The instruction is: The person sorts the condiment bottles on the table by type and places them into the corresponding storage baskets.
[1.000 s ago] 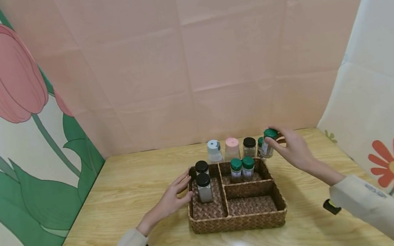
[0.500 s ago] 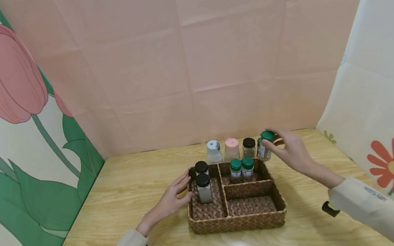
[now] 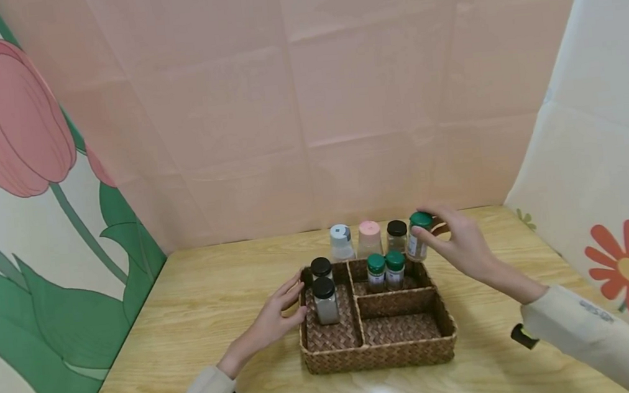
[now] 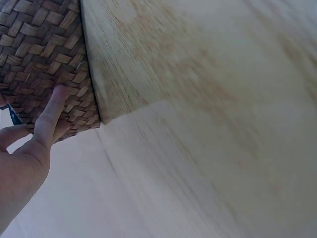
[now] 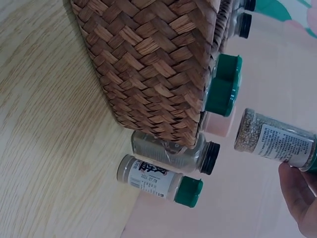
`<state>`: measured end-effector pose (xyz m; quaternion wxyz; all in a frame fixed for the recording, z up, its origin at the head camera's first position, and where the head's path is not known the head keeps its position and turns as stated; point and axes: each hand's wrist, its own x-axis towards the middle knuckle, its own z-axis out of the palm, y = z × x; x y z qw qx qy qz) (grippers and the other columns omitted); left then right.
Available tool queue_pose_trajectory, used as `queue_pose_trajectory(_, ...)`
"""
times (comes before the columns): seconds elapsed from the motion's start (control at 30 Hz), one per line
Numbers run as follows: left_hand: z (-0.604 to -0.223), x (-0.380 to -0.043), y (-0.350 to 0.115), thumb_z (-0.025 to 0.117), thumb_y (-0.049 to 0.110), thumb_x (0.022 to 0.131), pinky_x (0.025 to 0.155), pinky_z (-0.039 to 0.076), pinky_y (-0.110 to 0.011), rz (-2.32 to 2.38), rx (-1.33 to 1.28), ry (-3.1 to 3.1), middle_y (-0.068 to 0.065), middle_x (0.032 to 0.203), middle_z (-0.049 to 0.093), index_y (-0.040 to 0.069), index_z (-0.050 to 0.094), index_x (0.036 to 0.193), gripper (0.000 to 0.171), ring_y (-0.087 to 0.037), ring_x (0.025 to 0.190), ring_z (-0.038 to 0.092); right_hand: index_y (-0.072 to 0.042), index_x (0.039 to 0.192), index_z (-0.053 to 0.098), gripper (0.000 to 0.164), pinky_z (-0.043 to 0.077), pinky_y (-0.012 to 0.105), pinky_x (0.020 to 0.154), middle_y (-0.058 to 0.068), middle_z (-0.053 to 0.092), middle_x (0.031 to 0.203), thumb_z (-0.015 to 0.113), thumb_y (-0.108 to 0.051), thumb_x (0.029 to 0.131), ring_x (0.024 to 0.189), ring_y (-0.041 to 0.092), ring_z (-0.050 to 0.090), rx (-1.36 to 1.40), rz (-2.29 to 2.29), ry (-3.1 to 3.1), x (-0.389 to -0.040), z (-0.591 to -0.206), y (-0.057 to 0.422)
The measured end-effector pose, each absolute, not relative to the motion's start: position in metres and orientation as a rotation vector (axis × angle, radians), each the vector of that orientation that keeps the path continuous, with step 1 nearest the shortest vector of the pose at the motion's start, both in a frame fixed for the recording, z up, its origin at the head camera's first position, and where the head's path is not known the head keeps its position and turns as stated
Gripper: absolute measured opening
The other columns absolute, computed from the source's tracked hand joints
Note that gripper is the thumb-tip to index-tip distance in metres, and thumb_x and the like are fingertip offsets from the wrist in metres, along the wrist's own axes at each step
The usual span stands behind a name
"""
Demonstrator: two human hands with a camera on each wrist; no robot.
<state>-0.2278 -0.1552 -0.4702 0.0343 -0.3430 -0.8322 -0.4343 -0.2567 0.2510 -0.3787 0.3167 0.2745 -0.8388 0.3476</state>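
Observation:
My right hand (image 3: 464,242) pinches a green-capped spice jar (image 3: 417,248) near its cap, above the table by the back right corner of a woven divided basket (image 3: 381,356). Grainy contents and a printed label show on this jar in the right wrist view. My left hand (image 3: 271,319) touches the basket's left side, one finger extended along the outer wall in the left wrist view. Two black-capped jars, a front one (image 3: 326,306) and a rear one (image 3: 322,267), stand in the left compartment. Two green-capped jars (image 3: 376,272) stand side by side in the back right compartment.
Behind the basket stand a jar with a light blue cap (image 3: 341,242), a pink-capped jar (image 3: 370,236), a black-capped jar (image 3: 396,237) and another green-capped jar (image 5: 153,178). The pink cloth backdrop (image 3: 297,129) rises at the table's back edge.
My right hand has carried the green-capped spice jar left and slightly toward me, closer to the basket's back right corner. The left hand and basket have stayed in place.

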Motion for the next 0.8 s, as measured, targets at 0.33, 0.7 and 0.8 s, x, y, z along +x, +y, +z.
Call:
queue_pose_trajectory(0.33,-0.471,-0.228,-0.156,0.060,0.008,0.100,0.102,0.045,-0.044,-1.321,-1.062,-2.554,-0.025,0.158,0.024,-0.012,0.037,0.146,0.056,-0.040,0.138,0.036,-0.004,0.124,0.065,0.044,0.057,0.020,0.065,0.004,0.066,0.100,0.079,0.000,0.083,0.082,0.013,0.063,0.784,0.949,-2.188,-0.256,-0.380,0.244)
queue_pose_trajectory(0.7,-0.470,-0.227,-0.156,0.061,0.010,0.100,0.102,0.045,-0.044,-1.327,-1.060,-2.557,-0.024,0.158,0.025,-0.012,0.038,0.146,0.056,-0.040,0.137,0.037,-0.005,0.127,0.064,0.044,0.058,0.029,0.067,0.001,0.066,0.100,0.078,-0.003,0.085,0.083,0.010,0.062,0.825,0.994,-2.220,-0.256,-0.388,0.236)
queue_pose_trajectory(0.8,-0.470,-0.228,-0.156,0.060,0.010,0.100,0.102,0.045,-0.044,-1.321,-1.059,-2.557,-0.023,0.158,0.025,-0.011,0.038,0.146,0.056,-0.040,0.138,0.037,-0.006,0.126,0.064,0.044,0.058,0.026,0.068,0.000,0.066,0.101,0.078,-0.003,0.085,0.082,0.010,0.064,0.852,1.001,-2.218,-0.256,-0.390,0.234)
